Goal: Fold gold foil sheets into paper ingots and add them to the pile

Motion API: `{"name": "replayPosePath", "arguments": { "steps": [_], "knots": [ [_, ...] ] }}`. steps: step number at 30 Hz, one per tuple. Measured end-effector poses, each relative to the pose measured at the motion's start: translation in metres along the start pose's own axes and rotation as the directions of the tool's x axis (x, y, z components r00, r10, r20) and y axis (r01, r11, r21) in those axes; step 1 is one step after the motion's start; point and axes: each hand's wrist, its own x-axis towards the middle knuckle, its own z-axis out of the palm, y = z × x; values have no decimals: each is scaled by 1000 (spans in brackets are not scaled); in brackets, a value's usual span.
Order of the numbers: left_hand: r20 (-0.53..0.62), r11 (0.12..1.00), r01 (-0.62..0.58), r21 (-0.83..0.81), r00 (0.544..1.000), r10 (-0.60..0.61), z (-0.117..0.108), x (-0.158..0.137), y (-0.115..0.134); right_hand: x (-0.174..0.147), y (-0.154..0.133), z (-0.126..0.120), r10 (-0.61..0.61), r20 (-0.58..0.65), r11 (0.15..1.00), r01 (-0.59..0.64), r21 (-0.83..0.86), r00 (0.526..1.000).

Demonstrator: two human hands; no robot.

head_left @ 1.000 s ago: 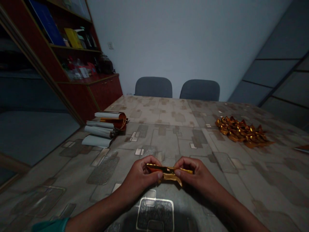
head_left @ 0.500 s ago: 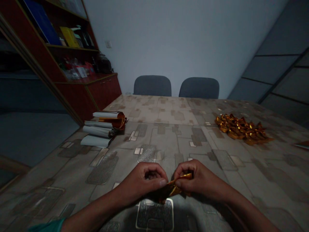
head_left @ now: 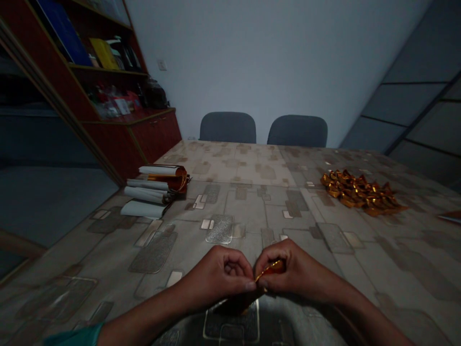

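Between my two hands is a piece of shiny gold foil paper (head_left: 276,267), partly folded, held just above the near side of the table. My left hand (head_left: 226,271) pinches its left part between thumb and forefinger. With thumb and curled fingers, my right hand (head_left: 288,269) grips the right part, where an orange-gold fold shows. A darker stretch of the foil hangs below my left fingers, in shadow. Much of the piece is hidden behind the fingers. To the right lies a cluster of folded gold foil ingots (head_left: 360,192), set close together in rows.
Folded stacks of gold-and-white paper (head_left: 154,192) lie at the table's left edge. Another flat foil piece (head_left: 450,216) is at the far right. A patterned cloth covers the table (head_left: 248,202). Two grey chairs (head_left: 227,127) stand behind it, and a red-brown cabinet (head_left: 154,132) at left.
My left hand has shifted slightly right and down, bringing the fingertips of both hands closer together. The foil has turned, showing more of its orange-gold fold by my right hand.
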Motion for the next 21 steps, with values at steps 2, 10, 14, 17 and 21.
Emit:
{"name": "replayPosePath", "arguments": {
  "steps": [2, 10, 14, 17, 21],
  "knots": [
    [-11, 1000, 18, -2, 1000, -18, -1, 1, -1, 2, 0, 0, -18, -47, 999, 20, 33, 999],
    [-224, 973, -79, -215, 974, 30, -3, 5, -5, 10, 11, 0, -20, -235, 899, 120, 422, 972],
    [-137, 968, -48, -247, 990, 14, 2, 7, -13, 14, 15, 8, -61, -296, 927, 165, 338, 953],
    [-83, 965, -8, -262, 996, -14, 5, 8, -14, 14, 13, 10, -109, -305, 956, 184, 230, 946],
    [-162, 949, -35, -315, 987, -17, 3, 7, -10, 9, 11, 5, -174, -305, 967, 221, 127, 936]
  ]
}}
